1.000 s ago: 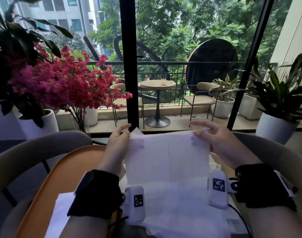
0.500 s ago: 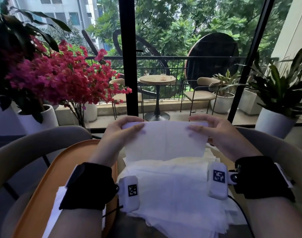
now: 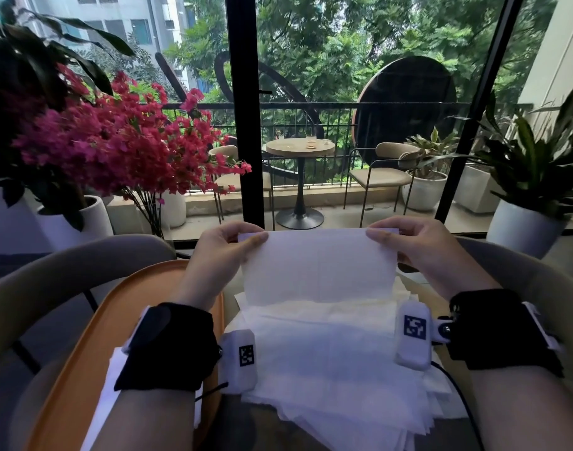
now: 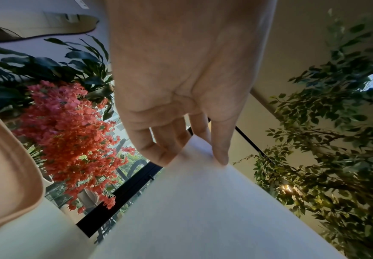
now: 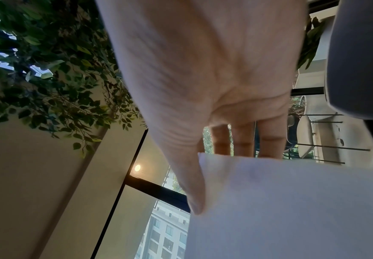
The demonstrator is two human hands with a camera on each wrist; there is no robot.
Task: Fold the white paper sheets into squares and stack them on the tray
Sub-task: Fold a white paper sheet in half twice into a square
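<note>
From the head view we see our left hand (image 3: 225, 255) and right hand (image 3: 418, 252) each pinching an upper corner of one white sheet (image 3: 317, 268), thumb on the near face and fingers behind, so that it stands raised above the loose pile of sheets (image 3: 330, 362) spread on the table in front of us; its lower part runs down into that pile, and we cannot tell where the sheet ends there. The orange tray (image 3: 116, 320) lies just to the left of the pile, with a bit of white paper (image 3: 112, 385) already on it under our left wrist. We judge the sheet to be very light, thin and limp, more like tissue than card: it will sag between the hands, tear if pulled hard, and cling to its neighbours, so the corners and the top edge are the right places to hold, with a gentle even tension. In the left wrist view the thumb and fingers (image 4: 220, 150) close on the sheet's corner, the paper falling away broad and smooth beneath them, and the tray's rim (image 4: 15, 168) shows at the left. In the right wrist view the thumb (image 5: 192, 189) lies along the near face of the sheet while three fingers back it from behind, a light pinch that we think is enough for such a weightless thing
</note>
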